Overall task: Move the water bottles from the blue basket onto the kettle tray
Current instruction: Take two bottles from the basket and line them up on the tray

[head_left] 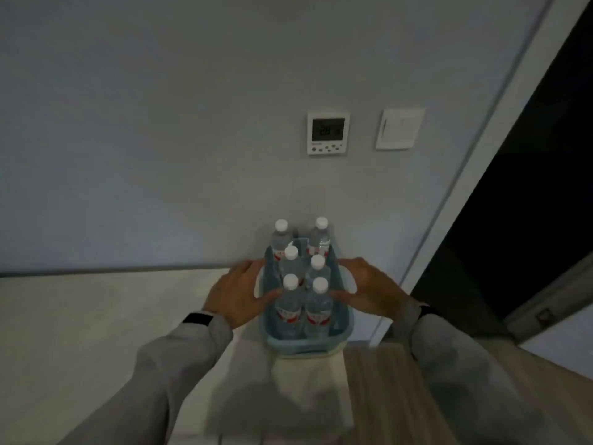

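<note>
Bottles (290, 311) in blue basket (306, 345) btwn left hand (239, 292) & right hand (369, 289)

The blue basket (340, 329) holds 6 upright water bottles (290, 311) in 2 rows, white caps up. The left hand (239, 292) and right hand (373, 292) flank the basket, fingers spread against its sides. A thermostat (328, 133) hangs on the wall above the basket.

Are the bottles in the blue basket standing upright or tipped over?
Upright: all six water bottles stand in the blue basket in two rows, white caps pointing up.
</note>
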Available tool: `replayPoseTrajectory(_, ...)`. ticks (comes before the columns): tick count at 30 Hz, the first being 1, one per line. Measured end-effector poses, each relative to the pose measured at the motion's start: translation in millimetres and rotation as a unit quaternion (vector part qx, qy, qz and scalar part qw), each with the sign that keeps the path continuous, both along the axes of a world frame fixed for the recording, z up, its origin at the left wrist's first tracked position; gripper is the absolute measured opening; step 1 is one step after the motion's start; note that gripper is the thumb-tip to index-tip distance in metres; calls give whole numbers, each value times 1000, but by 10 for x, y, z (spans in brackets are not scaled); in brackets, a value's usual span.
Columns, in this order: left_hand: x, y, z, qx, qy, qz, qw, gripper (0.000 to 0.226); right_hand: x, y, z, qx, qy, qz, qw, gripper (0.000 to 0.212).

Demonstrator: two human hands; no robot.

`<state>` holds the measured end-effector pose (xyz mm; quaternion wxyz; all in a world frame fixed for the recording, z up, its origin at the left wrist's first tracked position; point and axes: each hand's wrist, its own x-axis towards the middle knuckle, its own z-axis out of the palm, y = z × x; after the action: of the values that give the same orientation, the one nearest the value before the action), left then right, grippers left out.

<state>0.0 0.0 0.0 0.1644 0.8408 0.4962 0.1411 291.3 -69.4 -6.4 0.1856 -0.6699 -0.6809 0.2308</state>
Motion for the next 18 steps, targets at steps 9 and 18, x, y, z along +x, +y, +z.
replayPoseTrajectory(9, 276, -161, -667, -184, -81, 43, 979, 77, -256, -14, -698, -35, 89, -41, 995, 74)
replayPoseTrajectory(18, 573, -290, -873, -155, -186, 128, 962, 58, -437, -31, -925, 15, 203, -100, 974, 71)
